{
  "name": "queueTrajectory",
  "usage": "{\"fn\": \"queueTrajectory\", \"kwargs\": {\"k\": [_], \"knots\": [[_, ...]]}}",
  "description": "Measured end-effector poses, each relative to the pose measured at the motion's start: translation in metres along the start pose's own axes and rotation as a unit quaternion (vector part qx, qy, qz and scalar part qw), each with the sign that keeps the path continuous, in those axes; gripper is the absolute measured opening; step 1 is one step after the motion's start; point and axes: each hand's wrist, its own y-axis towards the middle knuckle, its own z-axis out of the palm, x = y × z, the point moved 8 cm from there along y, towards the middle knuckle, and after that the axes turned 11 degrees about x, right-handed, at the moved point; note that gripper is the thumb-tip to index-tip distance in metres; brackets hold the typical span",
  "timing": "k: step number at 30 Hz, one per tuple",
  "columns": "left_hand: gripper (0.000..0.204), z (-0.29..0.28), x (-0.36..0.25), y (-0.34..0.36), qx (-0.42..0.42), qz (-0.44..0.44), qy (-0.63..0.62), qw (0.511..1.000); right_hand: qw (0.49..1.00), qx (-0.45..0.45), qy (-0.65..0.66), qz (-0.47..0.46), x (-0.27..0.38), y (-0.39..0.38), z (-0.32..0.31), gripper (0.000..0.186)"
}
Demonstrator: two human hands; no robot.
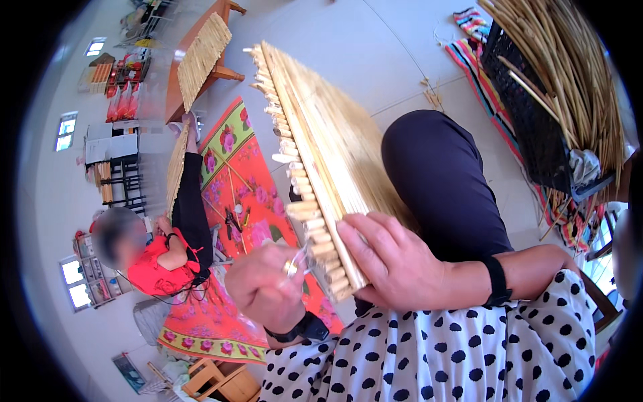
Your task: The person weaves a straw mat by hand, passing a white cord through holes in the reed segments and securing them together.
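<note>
A panel of pale dry stalks (315,120) laid side by side rests across my lap, with uneven cut ends along its left edge. A flat strip (301,144) of the same straw colour runs along that edge. My right hand (402,261) grips the panel's near end, fingers over the top and thumb hidden. Beside the cut ends, my left hand (268,285) is closed in a pinch and slightly blurred. Something thin and clear shows at its fingertips, too small to make out.
A black crate (522,100) full of long stalks stands on a striped cloth (475,74) at right. On the left, a person in red (161,268) sits holding another stalk panel (178,161). Tools (234,221) lie on a floral cloth (258,194). A wooden bench (231,72) bears a further panel.
</note>
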Motion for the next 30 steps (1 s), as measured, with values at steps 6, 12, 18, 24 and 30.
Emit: {"fn": "queueTrajectory", "kwargs": {"k": [6,12,18,24,30], "knots": [[0.024,0.015,0.006,0.06,0.026,0.034,-0.162,0.986,0.99,-0.119,0.053,0.06,-0.011,0.018,-0.038,0.065],[0.026,0.016,0.041,0.09,-0.018,0.021,-0.255,0.967,0.975,-0.185,0.028,0.117,-0.027,0.022,-0.063,0.045],[0.024,0.012,0.067,0.055,-0.035,-0.028,-0.194,0.98,0.956,-0.187,0.02,0.228,-0.05,0.015,-0.073,0.043],[0.026,0.009,0.083,0.03,-0.016,-0.074,-0.18,0.981,0.951,-0.234,0.004,0.202,-0.042,0.023,-0.092,0.039],[0.02,0.004,0.086,0.027,0.041,-0.028,-0.165,0.985,0.955,-0.065,-0.065,0.283,-0.028,0.065,-0.106,0.033]]}}
